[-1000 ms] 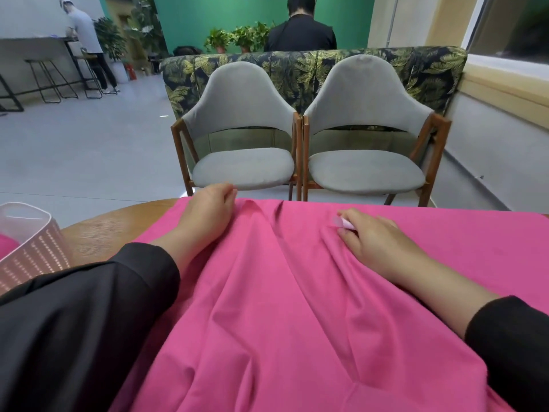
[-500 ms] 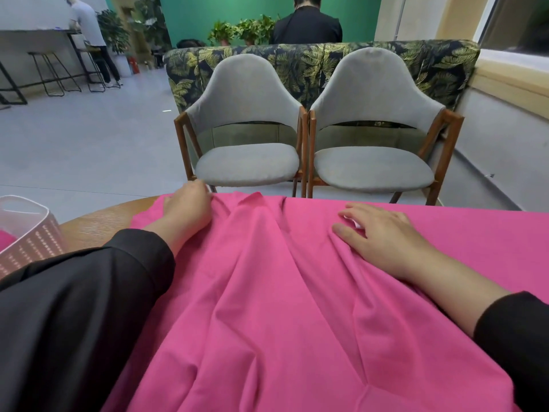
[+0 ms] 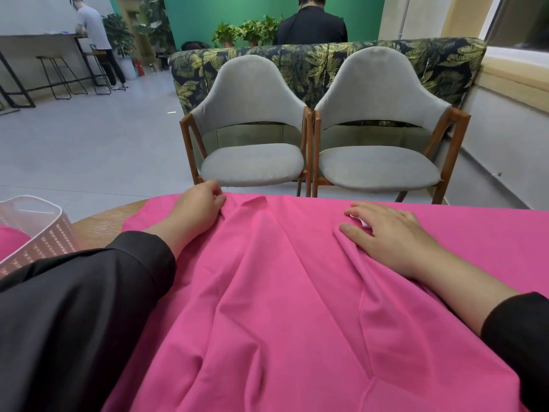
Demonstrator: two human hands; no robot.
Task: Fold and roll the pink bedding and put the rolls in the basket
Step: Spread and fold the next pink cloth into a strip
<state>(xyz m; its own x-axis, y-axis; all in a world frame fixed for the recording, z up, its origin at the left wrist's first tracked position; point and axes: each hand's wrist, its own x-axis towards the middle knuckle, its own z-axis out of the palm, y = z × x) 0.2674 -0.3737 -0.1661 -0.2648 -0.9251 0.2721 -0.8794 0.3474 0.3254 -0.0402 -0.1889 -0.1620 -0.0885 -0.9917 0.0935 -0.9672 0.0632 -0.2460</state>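
The pink bedding [image 3: 282,292] lies spread and wrinkled over a round wooden table [image 3: 101,224]. My left hand [image 3: 193,209] is at the cloth's far left edge, fingers curled and pinching the fabric there. My right hand [image 3: 386,236] lies flat on the cloth further right, fingers straight, with a small white tag [image 3: 361,221] showing under them. A white perforated basket [image 3: 38,230] stands at the left edge of the table with something pink inside it.
Two grey chairs with wooden frames [image 3: 252,138] [image 3: 377,135] stand just beyond the table. Behind them runs a leaf-patterned sofa back [image 3: 297,63]. Two people stand far off, one at a counter at the left [image 3: 92,34].
My left hand has slid left along the far edge and curled onto the fabric. My right hand has flattened on the cloth. The bedding's far edge looks straighter.
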